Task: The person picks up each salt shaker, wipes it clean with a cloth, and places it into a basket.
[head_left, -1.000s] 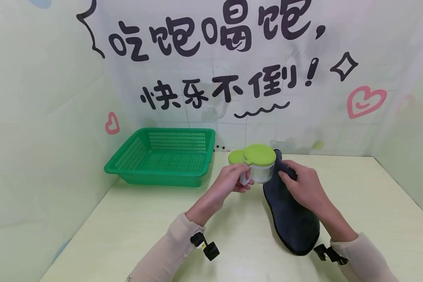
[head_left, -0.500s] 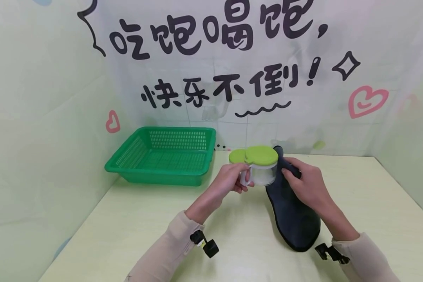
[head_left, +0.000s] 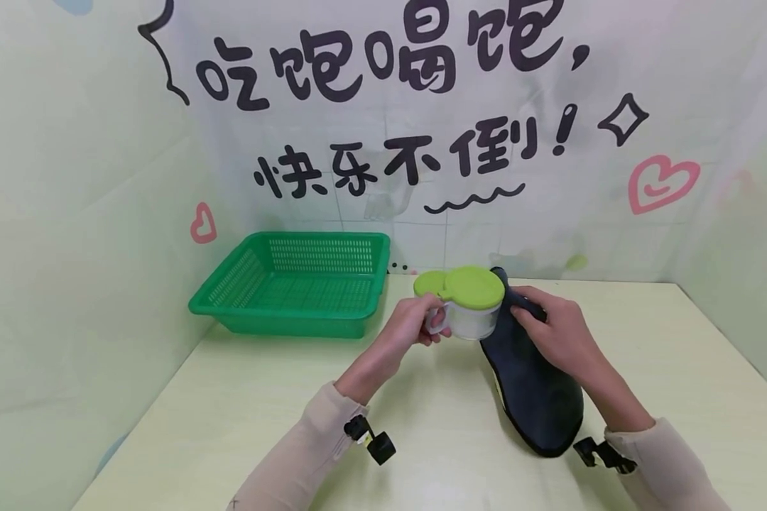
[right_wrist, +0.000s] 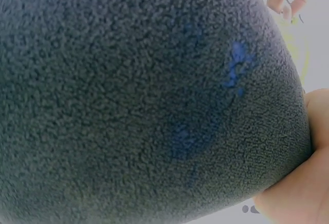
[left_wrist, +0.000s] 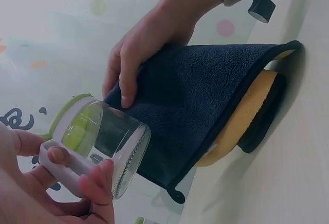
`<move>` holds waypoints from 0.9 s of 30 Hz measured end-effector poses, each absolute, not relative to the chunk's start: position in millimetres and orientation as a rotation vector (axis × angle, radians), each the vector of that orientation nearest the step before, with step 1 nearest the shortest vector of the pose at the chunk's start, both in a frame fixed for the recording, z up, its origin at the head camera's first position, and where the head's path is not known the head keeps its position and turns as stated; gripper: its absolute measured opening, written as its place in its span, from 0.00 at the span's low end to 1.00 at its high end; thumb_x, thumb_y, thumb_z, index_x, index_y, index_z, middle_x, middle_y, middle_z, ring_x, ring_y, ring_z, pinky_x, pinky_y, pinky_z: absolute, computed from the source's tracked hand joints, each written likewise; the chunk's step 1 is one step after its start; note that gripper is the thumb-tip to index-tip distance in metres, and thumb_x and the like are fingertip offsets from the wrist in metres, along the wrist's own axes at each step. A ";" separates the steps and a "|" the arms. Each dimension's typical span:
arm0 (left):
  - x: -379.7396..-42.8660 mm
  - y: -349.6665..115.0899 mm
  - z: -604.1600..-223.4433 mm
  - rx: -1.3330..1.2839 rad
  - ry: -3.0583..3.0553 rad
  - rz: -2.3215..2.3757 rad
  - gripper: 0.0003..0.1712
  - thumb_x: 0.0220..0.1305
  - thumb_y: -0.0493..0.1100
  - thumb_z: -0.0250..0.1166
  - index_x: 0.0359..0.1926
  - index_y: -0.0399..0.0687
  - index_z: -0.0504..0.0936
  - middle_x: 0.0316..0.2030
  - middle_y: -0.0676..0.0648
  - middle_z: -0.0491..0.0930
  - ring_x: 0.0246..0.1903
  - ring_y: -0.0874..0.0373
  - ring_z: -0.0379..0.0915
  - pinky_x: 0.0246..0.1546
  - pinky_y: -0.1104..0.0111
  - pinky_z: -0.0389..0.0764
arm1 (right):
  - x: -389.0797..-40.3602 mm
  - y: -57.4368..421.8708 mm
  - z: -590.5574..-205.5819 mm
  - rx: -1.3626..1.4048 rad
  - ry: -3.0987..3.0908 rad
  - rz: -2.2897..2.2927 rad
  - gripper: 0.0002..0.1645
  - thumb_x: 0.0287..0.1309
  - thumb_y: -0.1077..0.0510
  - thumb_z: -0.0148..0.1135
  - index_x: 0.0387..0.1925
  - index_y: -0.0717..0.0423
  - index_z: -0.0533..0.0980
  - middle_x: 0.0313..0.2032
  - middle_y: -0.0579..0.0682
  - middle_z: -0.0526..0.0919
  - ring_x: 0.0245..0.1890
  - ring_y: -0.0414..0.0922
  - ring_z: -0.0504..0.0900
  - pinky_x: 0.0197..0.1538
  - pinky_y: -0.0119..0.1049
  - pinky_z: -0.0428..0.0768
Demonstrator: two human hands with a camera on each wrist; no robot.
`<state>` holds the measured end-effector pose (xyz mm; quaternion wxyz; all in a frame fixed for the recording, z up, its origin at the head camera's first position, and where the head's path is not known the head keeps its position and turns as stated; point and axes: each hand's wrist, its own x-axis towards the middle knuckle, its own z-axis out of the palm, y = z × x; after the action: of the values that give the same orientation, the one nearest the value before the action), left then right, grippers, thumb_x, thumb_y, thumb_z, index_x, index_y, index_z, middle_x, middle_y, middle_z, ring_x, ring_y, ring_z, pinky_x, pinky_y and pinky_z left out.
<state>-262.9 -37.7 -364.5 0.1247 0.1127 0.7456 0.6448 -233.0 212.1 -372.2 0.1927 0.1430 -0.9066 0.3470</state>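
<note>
My left hand (head_left: pixel 409 325) grips the white handle of a glass seasoning jar (head_left: pixel 474 321) with a green lid, held above the table. In the left wrist view, the fingers curl through the jar's handle (left_wrist: pixel 69 167). My right hand (head_left: pixel 555 332) pinches the upper part of a dark blue cloth (head_left: pixel 540 408), thumb on its near face. The cloth hangs down to the tabletop and lies against or very close to the jar's right side. Its yellow underside (left_wrist: pixel 247 111) shows in the left wrist view. Cloth (right_wrist: pixel 144 100) fills most of the right wrist view.
Behind the held jar stands another green lid (head_left: pixel 427 284), mostly hidden, probably on a similar jar. A green perforated plastic basket (head_left: pixel 287 325) sits at the back left of the pale table (head_left: pixel 434 440). A printed fabric backdrop (head_left: pixel 415 234) rises behind the table.
The jar has dropped slightly and tipped its lid more toward me. My right hand has shifted a little right with the cloth. Both holds are unchanged.
</note>
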 end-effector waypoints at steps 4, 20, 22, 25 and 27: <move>-264.6 -38.8 -365.6 0.339 2.154 1.888 0.17 0.66 0.47 0.49 0.19 0.49 0.65 0.25 0.49 0.80 0.25 0.59 0.71 0.27 0.73 0.71 | -236.0 214.9 -374.0 0.444 -2.601 0.969 0.21 0.71 0.61 0.62 0.62 0.60 0.79 0.59 0.65 0.83 0.62 0.65 0.80 0.61 0.65 0.78; -265.0 -40.7 -367.8 0.369 2.123 1.905 0.17 0.61 0.47 0.48 0.17 0.48 0.63 0.22 0.48 0.79 0.23 0.59 0.67 0.24 0.72 0.67 | -239.5 221.7 -371.7 0.467 -2.663 1.113 0.21 0.73 0.58 0.61 0.63 0.59 0.79 0.62 0.63 0.82 0.66 0.63 0.77 0.67 0.64 0.73; -264.9 -40.5 -367.6 0.382 2.123 1.896 0.16 0.61 0.47 0.48 0.17 0.48 0.63 0.22 0.48 0.79 0.23 0.59 0.67 0.24 0.72 0.67 | -238.0 221.6 -368.8 0.445 -2.652 1.155 0.21 0.73 0.57 0.60 0.63 0.59 0.79 0.62 0.63 0.82 0.67 0.63 0.76 0.67 0.63 0.73; -264.4 -40.0 -366.9 0.410 2.110 1.883 0.16 0.61 0.47 0.47 0.18 0.48 0.63 0.23 0.48 0.79 0.23 0.58 0.67 0.24 0.72 0.68 | -236.6 221.9 -366.0 0.416 -2.621 1.207 0.21 0.74 0.57 0.59 0.63 0.59 0.79 0.62 0.63 0.82 0.66 0.63 0.77 0.67 0.63 0.73; -264.5 -39.7 -366.8 0.422 2.090 1.881 0.16 0.61 0.47 0.48 0.18 0.48 0.64 0.23 0.48 0.79 0.23 0.59 0.67 0.24 0.72 0.68 | -237.1 222.3 -367.3 0.428 -2.620 1.215 0.21 0.74 0.57 0.59 0.64 0.60 0.78 0.62 0.64 0.82 0.66 0.63 0.77 0.67 0.63 0.73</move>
<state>-264.5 -39.7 -366.8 0.1486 0.1468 0.7269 0.6542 -237.1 222.3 -367.3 0.1106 0.1456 -0.8919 0.4136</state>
